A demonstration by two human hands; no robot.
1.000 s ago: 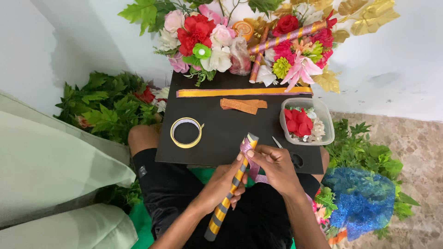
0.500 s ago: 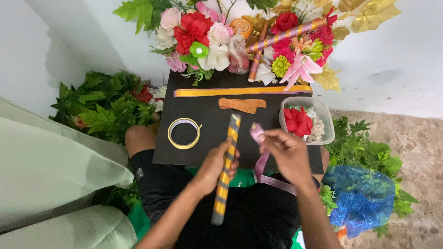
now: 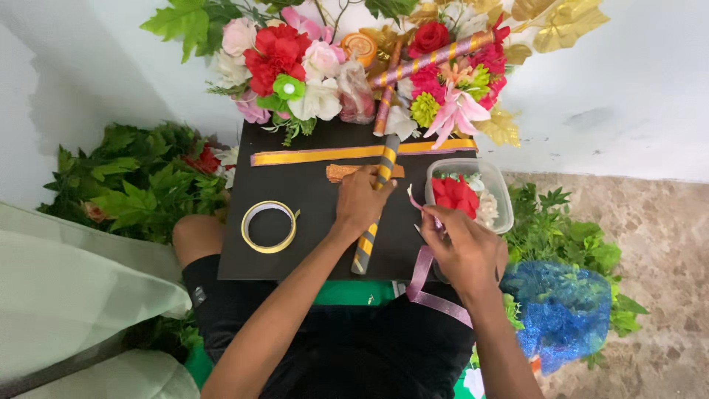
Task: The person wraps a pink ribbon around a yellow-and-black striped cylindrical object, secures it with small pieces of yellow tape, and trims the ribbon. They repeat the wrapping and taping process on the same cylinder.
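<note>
Ribbon-wrapping is in hand: your left hand [image 3: 362, 201] clamps the striped stick [image 3: 374, 213], your right hand [image 3: 464, 247] pinches pink ribbon [image 3: 422, 275]; next, bring them together.

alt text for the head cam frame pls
A seated person's left hand presses a grey-and-yellow striped stick onto a black board on their lap, while the right hand pinches a pink ribbon. A yellow tape roll, a tub of petals and artificial flowers surround them.

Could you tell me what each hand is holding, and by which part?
Left hand grips the striped stick around its middle; right hand pinches the pink ribbon near its free end.
</note>
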